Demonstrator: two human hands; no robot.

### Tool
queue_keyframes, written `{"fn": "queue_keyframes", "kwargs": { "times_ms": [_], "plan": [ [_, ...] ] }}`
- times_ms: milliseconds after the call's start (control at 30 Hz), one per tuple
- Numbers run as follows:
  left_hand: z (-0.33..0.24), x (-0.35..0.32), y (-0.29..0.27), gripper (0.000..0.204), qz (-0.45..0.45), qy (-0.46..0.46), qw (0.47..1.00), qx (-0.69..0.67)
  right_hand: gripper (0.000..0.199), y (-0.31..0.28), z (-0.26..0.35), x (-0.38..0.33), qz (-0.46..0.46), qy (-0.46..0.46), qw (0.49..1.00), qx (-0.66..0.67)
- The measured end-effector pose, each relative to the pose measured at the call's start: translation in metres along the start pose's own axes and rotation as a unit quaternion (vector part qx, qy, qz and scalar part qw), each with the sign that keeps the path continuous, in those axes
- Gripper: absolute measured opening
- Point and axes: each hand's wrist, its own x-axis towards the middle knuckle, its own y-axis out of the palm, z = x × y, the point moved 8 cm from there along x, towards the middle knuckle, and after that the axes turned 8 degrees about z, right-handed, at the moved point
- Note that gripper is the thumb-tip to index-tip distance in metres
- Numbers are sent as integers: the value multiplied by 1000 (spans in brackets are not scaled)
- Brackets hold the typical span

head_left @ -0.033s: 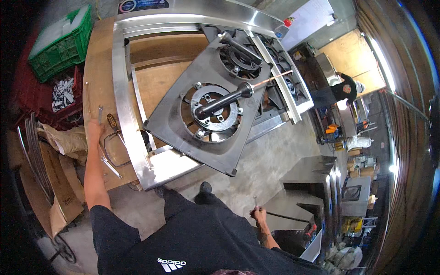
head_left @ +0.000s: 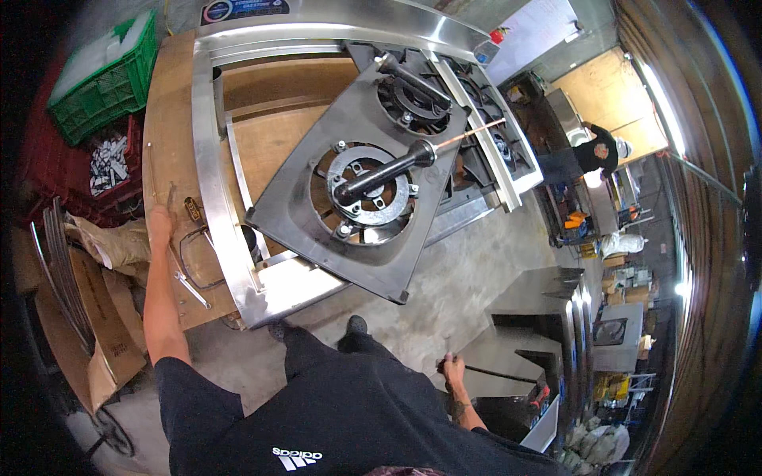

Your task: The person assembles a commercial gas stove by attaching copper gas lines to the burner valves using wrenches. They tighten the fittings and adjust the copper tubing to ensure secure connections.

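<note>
Workshop floor below you: your left hand (head_left: 160,222) rests flat on the workbench (head_left: 171,103) edge, holding nothing; your right hand (head_left: 452,370) hangs empty, loosely curled.

Person seen from above, lower centre of frame: black short-sleeved shirt (head_left: 341,428) with a small white printed emblem near the lower edge; dark trousers and dark shoes (head_left: 355,324). Bare left hand (head_left: 159,222), bare right hand (head_left: 453,370); forearm possibly tattooed.
</note>
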Motion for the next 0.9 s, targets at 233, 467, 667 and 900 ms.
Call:
{"fn": "queue_keyframes", "kwargs": {
  "times_ms": [233,467,667,900],
  "plan": [
    [46,-14,-101,35,-134,-52,974,-177,33,-74,233,2,-100,-163,956,221],
    [-149,-231,-281,22,-232,9,753,-616,27,-53,481,-28,155,-358,879,274],
    [-405,-359,-275,19,-11,60,750,-659,27,-12,562,-68,411,-467,752,219],
    [-589,-363,-228,28,-44,165,715,-678,34,-16,579,-23,377,-613,678,149]
  ]
}}
